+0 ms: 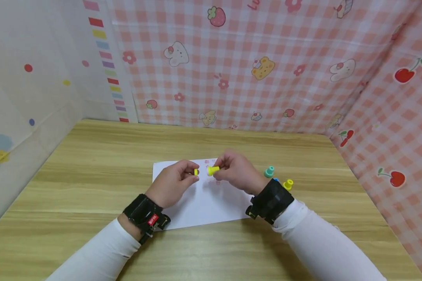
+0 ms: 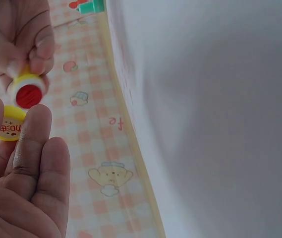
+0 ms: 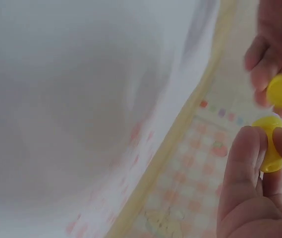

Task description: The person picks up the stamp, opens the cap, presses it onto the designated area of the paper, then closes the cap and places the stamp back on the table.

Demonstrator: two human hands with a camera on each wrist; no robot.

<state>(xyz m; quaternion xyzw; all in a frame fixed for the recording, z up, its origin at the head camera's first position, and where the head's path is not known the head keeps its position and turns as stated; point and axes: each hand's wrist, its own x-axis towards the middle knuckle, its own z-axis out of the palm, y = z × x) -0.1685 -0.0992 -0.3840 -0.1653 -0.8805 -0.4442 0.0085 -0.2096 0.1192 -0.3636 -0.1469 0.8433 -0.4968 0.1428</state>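
Note:
Between the thumb and fingers of my left hand [image 1: 174, 181] is a round yellow cap [image 2: 14, 124], its inner face printed with red characters in the left wrist view. My right hand [image 1: 237, 171] pinches a small yellow toy stamp [image 1: 213, 170] by its narrow handle. The stamp's round red face [image 2: 29, 96] is uncovered and points toward the left hand. Cap and stamp are held a short gap apart above a white sheet of paper [image 1: 204, 207]. Several small red prints [image 1: 217, 182] mark the far part of the sheet, partly hidden by the right hand.
Right of the paper, a green stamp [image 1: 269, 171] and another yellow stamp [image 1: 288, 184] stand on the wooden table [image 1: 126, 156]. A blue piece [image 1: 276, 179] shows between them, mostly hidden by the right wrist. A pink checked cloth [image 1: 197, 86] hangs behind the table.

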